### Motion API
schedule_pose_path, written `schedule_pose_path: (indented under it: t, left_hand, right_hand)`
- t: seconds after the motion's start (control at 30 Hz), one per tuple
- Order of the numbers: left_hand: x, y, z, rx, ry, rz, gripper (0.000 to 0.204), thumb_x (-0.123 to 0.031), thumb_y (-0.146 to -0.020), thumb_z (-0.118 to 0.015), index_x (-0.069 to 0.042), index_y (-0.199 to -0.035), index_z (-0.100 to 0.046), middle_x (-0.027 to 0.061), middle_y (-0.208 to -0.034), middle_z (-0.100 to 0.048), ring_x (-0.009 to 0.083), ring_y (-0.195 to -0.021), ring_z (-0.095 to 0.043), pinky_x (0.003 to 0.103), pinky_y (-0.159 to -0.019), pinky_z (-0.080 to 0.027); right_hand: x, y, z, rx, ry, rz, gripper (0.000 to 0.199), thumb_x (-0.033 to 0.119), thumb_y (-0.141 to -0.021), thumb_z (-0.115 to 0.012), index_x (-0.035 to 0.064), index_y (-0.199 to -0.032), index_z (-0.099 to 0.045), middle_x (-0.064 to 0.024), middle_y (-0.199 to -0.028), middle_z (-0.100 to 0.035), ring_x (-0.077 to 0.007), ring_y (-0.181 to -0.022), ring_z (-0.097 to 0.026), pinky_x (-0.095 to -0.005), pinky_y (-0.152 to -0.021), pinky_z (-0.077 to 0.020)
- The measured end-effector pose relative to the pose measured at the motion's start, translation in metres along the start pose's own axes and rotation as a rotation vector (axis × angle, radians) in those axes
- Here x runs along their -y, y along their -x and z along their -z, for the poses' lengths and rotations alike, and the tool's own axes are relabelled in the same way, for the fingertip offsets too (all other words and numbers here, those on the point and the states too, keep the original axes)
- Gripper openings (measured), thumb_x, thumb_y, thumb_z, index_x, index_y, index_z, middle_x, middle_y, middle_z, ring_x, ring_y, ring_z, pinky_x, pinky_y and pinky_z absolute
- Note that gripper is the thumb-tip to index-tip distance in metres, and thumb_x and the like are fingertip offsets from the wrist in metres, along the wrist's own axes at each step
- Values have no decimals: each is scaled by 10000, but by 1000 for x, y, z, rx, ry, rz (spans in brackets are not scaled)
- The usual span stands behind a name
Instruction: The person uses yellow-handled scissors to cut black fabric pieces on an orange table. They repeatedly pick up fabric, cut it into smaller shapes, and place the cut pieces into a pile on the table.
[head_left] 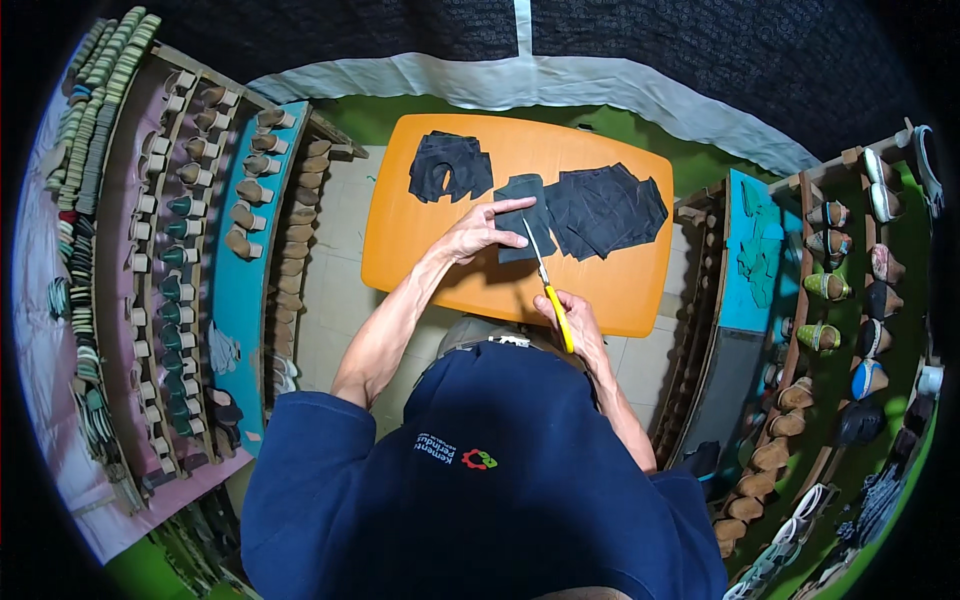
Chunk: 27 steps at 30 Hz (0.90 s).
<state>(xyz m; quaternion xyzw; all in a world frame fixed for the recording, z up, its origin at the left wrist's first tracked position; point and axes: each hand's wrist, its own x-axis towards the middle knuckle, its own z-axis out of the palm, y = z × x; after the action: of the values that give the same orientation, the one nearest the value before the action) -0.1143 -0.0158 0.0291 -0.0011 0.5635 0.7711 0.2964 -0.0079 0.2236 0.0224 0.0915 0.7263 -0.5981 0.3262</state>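
Observation:
My left hand (478, 230) presses flat on a dark grey fabric piece (524, 215) lying on the orange table (420, 255). My right hand (572, 315) grips yellow-handled scissors (548, 285), whose blades point up into the lower edge of that fabric piece. A pile of black cut pieces (450, 165) lies at the table's far left. A larger stack of black fabric squares (605, 210) lies at the right, touching the piece under my left hand.
Racks of shoe lasts and soles (190, 260) line the left side, with a blue panel (250, 280). Shelves with finished shoes (840, 290) stand at the right. A white-and-dark cloth wall (600, 80) hangs behind the table.

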Motion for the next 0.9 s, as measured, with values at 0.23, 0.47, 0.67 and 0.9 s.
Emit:
schedule_pose_path:
  t: [0.23, 0.47, 0.67, 0.9]
  left_hand:
    - [2, -3, 7, -1, 10, 14, 721, 46, -776, -780, -72, -1440, -527, 69, -1187, -694, 120, -1032, -648, 266, -958, -504]
    - [-3, -8, 27, 24, -86, 54, 686, 22, -793, -772, -71, -1431, -538, 58, -1147, -702, 109, -979, -660, 253, -927, -517]
    - [14, -7, 26, 10, 41, 102, 708, 25, -788, -775, -75, -1442, -525, 46, -1086, -720, 93, -940, -666, 222, -888, -517]
    - [17, -7, 28, -17, 55, 85, 722, 55, -786, -765, -69, -1451, -512, 48, -1073, -725, 84, -883, -672, 215, -835, -527]
  right_hand:
    - [2, -1, 5, -33, 55, -8, 542, 495, -848, -776, 76, -634, -507, 53, -597, -410, -78, -578, -351, -304, -522, -285]
    - [-1, -6, 5, 66, 18, -47, 494, 533, -876, -731, 101, -712, -558, 45, -548, -446, -72, -459, -422, -263, -438, -343]
    - [4, -14, -2, 88, -100, -88, 522, 548, -884, -717, 123, -664, -508, 38, -542, -441, -74, -434, -421, -268, -407, -344]
    - [8, -14, 2, 66, -75, -100, 520, 551, -856, -747, 122, -661, -527, 44, -531, -443, -67, -433, -427, -266, -401, -323]
